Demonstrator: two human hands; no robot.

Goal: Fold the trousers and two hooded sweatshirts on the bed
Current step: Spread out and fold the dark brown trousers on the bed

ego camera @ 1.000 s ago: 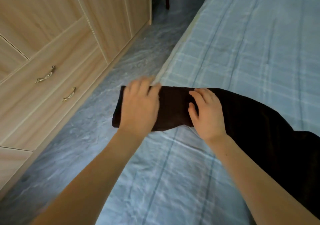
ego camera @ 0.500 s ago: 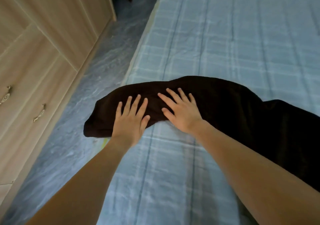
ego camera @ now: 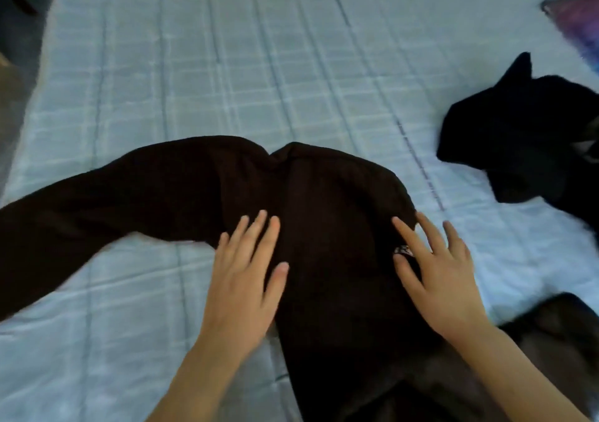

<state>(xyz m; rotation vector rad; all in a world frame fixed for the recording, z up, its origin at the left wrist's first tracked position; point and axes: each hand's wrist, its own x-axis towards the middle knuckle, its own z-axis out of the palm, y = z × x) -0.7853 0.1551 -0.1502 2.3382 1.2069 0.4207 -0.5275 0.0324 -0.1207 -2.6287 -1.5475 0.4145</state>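
Note:
A dark brown garment [ego camera: 327,194] lies spread on the light blue checked bed [ego camera: 227,65], one long part stretching to the left edge. My left hand [ego camera: 243,279] rests flat on its middle, fingers apart. My right hand [ego camera: 434,275] lies flat over its right edge, beside a small pale label [ego camera: 403,250]. A second, black garment [ego camera: 525,136] sits crumpled at the right. Another dark piece [ego camera: 564,331] shows at the lower right; I cannot tell which garment it belongs to.
A purple patterned item [ego camera: 580,22] lies at the far right top corner of the bed. The bed's left edge and dark floor [ego camera: 22,32] show at the upper left.
The view has swung right, away from the wardrobe. Both hands have moved right along the brown garment, from its left end to its middle and right edge.

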